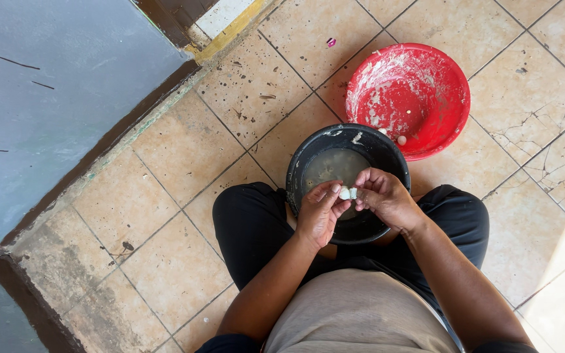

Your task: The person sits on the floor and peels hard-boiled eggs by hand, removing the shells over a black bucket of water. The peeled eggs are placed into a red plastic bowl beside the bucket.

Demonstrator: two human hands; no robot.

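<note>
both forearms forward, left hand (318,212) and right hand (385,197) together — fingertips pinched, nearly touching

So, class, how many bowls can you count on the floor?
2: a black bowl between the person's knees, under both hands, and a red bowl touching it on the far side. None seem hidden.

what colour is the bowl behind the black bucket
Red, smeared with white residue inside; the bowl shows best in the head view, just beyond the black bucket.

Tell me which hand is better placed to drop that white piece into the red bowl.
Probably the right hand: it pinches the white piece together with the left hand and sits nearer the red bowl.
</note>
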